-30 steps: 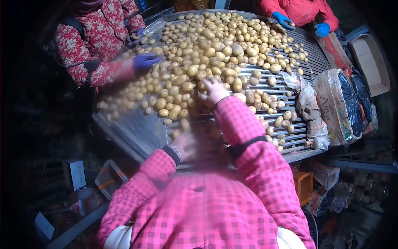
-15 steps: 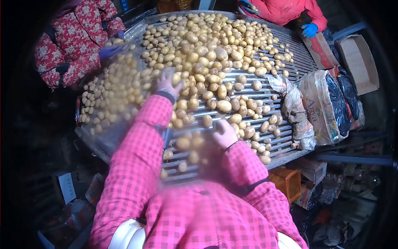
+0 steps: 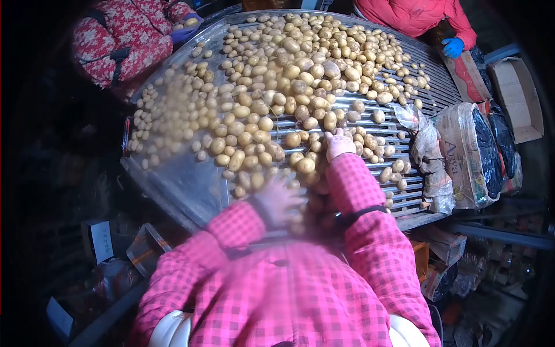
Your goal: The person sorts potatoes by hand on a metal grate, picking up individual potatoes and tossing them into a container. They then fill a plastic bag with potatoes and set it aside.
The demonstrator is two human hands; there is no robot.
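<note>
Potatoes (image 3: pixel 289 75) of mixed sizes lie piled over a slatted metal table (image 3: pixel 407 199). My left hand (image 3: pixel 279 201) is near the table's front edge, among potatoes, its fingers spread and blurred by motion. Farther up and to the right, my right hand (image 3: pixel 339 144) reaches onto the slats with its fingers bent down against potatoes; whether it holds one is hidden. Smaller potatoes cover the smooth metal sheet on the left, partly hazy in the view.
A person in a red patterned jacket (image 3: pixel 136 37) stands at the upper left with a container of potatoes. Another person's blue-gloved hand (image 3: pixel 453 47) is at the upper right. Sacks (image 3: pixel 459 156), crumpled plastic (image 3: pixel 428 150) and an open cardboard box (image 3: pixel 517 98) are on the right.
My left hand has come back from the middle of the pile toward my body. My right hand has moved forward and right. More potatoes lie near the front, and the view has shifted.
</note>
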